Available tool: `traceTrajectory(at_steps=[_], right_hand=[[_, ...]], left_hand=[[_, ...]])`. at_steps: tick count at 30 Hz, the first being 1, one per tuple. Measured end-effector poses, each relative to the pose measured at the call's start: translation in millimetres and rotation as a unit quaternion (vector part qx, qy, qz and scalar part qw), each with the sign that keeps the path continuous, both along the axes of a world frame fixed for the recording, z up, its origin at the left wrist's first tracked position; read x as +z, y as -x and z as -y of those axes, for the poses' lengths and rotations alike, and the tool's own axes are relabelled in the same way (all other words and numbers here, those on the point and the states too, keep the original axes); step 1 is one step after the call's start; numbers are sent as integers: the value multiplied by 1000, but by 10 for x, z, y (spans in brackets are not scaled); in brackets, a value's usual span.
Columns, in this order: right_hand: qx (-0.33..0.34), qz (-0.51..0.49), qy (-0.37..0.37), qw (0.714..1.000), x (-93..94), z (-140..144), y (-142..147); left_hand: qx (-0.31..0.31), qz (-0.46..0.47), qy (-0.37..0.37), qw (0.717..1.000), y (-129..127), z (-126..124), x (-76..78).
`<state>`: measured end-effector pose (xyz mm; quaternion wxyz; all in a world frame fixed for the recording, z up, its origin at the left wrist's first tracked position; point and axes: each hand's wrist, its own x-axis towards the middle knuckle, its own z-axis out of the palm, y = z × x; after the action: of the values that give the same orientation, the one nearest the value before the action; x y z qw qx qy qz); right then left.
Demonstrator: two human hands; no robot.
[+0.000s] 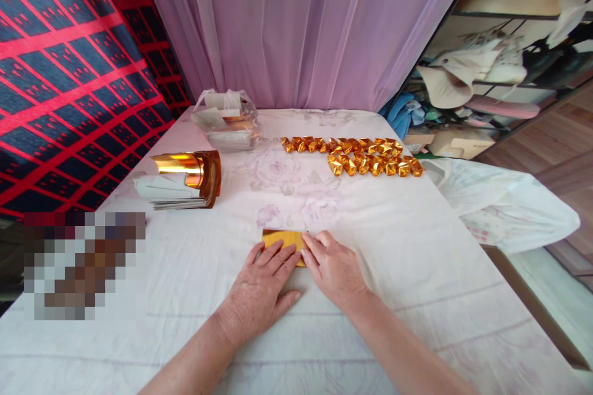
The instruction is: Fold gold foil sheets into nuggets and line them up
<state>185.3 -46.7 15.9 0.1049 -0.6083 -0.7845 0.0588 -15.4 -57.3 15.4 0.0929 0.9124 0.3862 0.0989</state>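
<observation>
"On the flower-printed tablecloth (185, 278), what does the left hand (259, 289) do in the head view?"

"It lies palm down over a small rectangle of gold foil paper (290, 237). Its fingers are a little spread, and the thumb points away from them, beside the paper."

"And the right hand (338, 270)?"

"It is at the right edge of the same paper, with its fingers bent and close together. Whether they pinch this edge or only press it, I cannot tell."

"Where exactly is the paper?"

"It is flat on the cloth, directly before the person, partly covered by the left fingers."

"Which things are around?"

"Farther back, to the right, there are a back row (343, 146) and a front row (375, 166) of folded gold foil pieces. To the left lies a curved stack of foil sheets (188, 180), and behind it a clear plastic bag (231, 124) with papers."
</observation>
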Motion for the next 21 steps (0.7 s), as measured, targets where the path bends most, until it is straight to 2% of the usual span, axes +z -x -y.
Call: traceTrajectory(at_steps=[6, 13, 21], right_hand=[[-41, -91, 5, 995, -13, -85, -94], [-82, -101, 99, 987, 134, -270, -60], [-96, -109, 147, 978, 206, -437, -72]], left_hand=[[1, 1, 4, 1000, -1, -5, -14], [1, -5, 10, 1000, 5, 1, -21], [0, 12, 10, 1000, -1, 1, -14]])
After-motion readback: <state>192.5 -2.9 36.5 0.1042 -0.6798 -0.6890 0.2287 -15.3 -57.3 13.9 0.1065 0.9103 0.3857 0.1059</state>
